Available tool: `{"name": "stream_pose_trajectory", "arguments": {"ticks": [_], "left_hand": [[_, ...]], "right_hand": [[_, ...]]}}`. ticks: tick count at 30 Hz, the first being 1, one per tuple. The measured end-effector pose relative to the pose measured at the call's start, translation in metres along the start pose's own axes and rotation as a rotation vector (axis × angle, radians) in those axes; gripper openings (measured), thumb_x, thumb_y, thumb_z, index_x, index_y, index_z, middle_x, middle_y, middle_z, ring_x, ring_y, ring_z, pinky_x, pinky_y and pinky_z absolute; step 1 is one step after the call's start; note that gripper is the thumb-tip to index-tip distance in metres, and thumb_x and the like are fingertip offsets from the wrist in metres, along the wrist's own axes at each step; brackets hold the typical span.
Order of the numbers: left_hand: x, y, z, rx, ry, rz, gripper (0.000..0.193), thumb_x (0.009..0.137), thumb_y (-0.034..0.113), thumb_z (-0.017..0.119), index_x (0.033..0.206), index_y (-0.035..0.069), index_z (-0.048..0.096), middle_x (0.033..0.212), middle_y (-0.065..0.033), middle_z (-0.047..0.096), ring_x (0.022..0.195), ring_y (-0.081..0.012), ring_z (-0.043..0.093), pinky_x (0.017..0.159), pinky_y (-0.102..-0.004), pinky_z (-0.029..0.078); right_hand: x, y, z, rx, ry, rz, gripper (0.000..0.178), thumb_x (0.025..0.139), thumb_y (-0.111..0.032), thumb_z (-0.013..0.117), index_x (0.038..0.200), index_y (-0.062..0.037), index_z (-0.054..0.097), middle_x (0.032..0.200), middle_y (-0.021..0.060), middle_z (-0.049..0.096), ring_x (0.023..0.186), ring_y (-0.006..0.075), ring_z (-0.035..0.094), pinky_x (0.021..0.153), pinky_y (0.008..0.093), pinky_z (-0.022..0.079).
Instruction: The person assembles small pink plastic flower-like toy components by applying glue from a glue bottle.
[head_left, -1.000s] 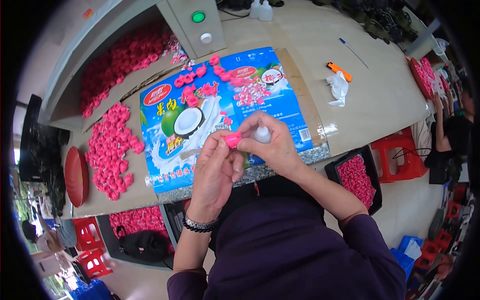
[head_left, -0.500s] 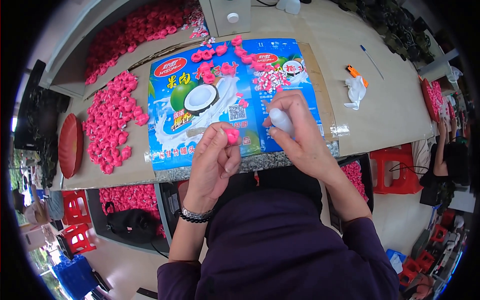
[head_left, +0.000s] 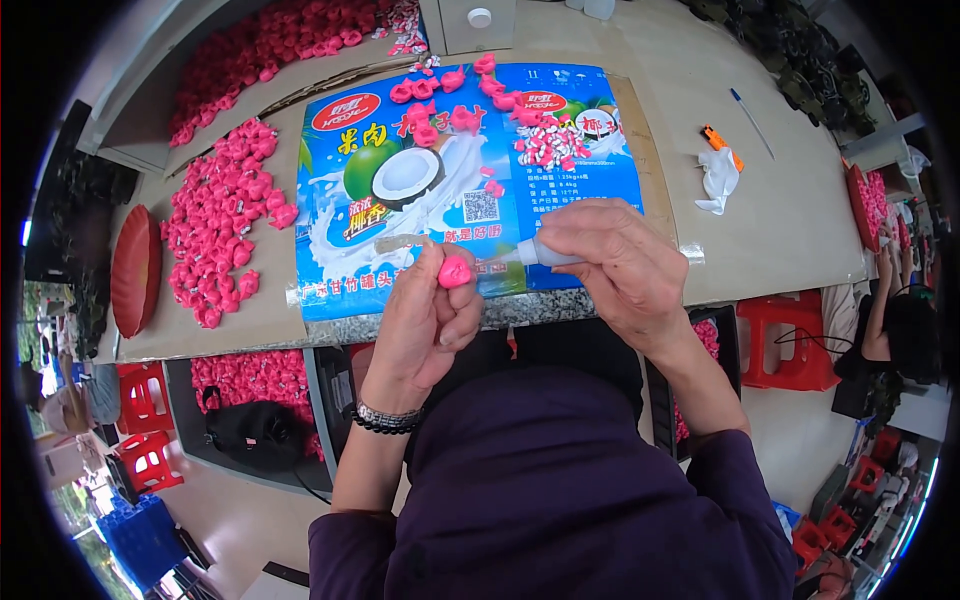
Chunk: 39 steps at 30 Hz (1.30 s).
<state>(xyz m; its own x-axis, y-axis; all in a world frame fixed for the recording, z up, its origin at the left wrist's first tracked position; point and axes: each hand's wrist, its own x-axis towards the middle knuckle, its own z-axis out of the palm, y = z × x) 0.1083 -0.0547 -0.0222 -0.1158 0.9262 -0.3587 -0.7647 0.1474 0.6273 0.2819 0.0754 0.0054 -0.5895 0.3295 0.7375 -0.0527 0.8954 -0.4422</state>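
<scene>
Between the thumb and fingers of my left hand is a small rounded pink piece, looking like a moulded plastic part. My right hand grips a whitish squeeze bottle, tipped sideways. Its thin tip points left at the pink piece; whether they touch I cannot tell. Both hands are over the near part of a blue printed cardboard sheet. On the sheet's far part lie loose pink pieces and a heap of tiny pink-and-white parts.
A large pile of pink pieces lies on the left, beside a red dish. More fill a bin at the far left. An orange tool, crumpled white tissue and a pen lie right. A red stool stands beyond.
My right hand has turned the bottle from upright-looking to sideways, its tip now at the pink piece. My left hand still holds the piece, slightly further left. The whole view has shifted a little.
</scene>
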Motion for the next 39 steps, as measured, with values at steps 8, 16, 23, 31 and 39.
{"name": "stream_pose_trajectory", "arguments": {"ticks": [8, 16, 23, 31, 39], "left_hand": [[-0.0014, 0.0000, -0.0011, -0.010, 0.000, -0.031, 0.040, 0.101, 0.044, 0.040, 0.092, 0.008, 0.053, 0.067, 0.0004, 0.044, 0.043, -0.0066, 0.033, 0.038, -0.0206, 0.021], [-0.0008, -0.0003, -0.0054, 0.006, -0.034, 0.002, 0.040, 0.101, 0.044, 0.041, 0.094, 0.007, 0.053, 0.069, 0.0001, 0.044, 0.046, -0.0068, 0.036, 0.039, -0.0203, 0.022], [0.0027, -0.0039, -0.0038, -0.101, -0.158, 0.180, 0.023, 0.098, 0.027, 0.054, 0.106, 0.007, 0.050, 0.090, -0.0047, 0.056, 0.060, -0.0081, 0.045, 0.046, -0.0197, 0.033], [0.0017, -0.0020, -0.0013, -0.087, -0.216, 0.225, 0.017, 0.096, 0.019, 0.057, 0.107, 0.008, 0.051, 0.094, -0.0058, 0.059, 0.063, -0.0078, 0.046, 0.048, -0.0197, 0.034], [0.0021, -0.0008, -0.0003, -0.070, -0.190, 0.267, 0.015, 0.095, 0.015, 0.058, 0.105, 0.007, 0.051, 0.102, -0.0070, 0.060, 0.063, -0.0077, 0.046, 0.048, -0.0196, 0.034]], "right_hand": [[-0.0005, -0.0044, 0.0010, 0.009, -0.026, 0.050, 0.034, 0.064, 0.012, 0.072, 0.095, 0.0002, 0.068, 0.093, 0.0114, 0.068, 0.089, 0.0266, 0.067, 0.076, 0.0344, 0.055], [-0.0004, -0.0073, 0.0011, 0.004, -0.035, 0.046, 0.035, 0.062, 0.012, 0.072, 0.095, 0.0002, 0.068, 0.093, 0.0116, 0.067, 0.087, 0.0261, 0.067, 0.075, 0.0343, 0.054], [-0.0018, -0.0075, -0.0008, -0.006, 0.039, 0.089, 0.031, 0.068, 0.010, 0.073, 0.096, -0.0001, 0.067, 0.093, 0.0118, 0.069, 0.089, 0.0252, 0.067, 0.078, 0.0339, 0.054], [-0.0042, -0.0064, 0.0006, 0.004, 0.040, 0.111, 0.029, 0.069, 0.009, 0.073, 0.096, -0.0001, 0.068, 0.092, 0.0122, 0.070, 0.089, 0.0250, 0.067, 0.079, 0.0337, 0.053], [-0.0054, -0.0079, 0.0010, 0.008, 0.040, 0.122, 0.028, 0.070, 0.008, 0.073, 0.096, 0.0002, 0.068, 0.092, 0.0124, 0.069, 0.088, 0.0250, 0.067, 0.079, 0.0336, 0.053]]}}
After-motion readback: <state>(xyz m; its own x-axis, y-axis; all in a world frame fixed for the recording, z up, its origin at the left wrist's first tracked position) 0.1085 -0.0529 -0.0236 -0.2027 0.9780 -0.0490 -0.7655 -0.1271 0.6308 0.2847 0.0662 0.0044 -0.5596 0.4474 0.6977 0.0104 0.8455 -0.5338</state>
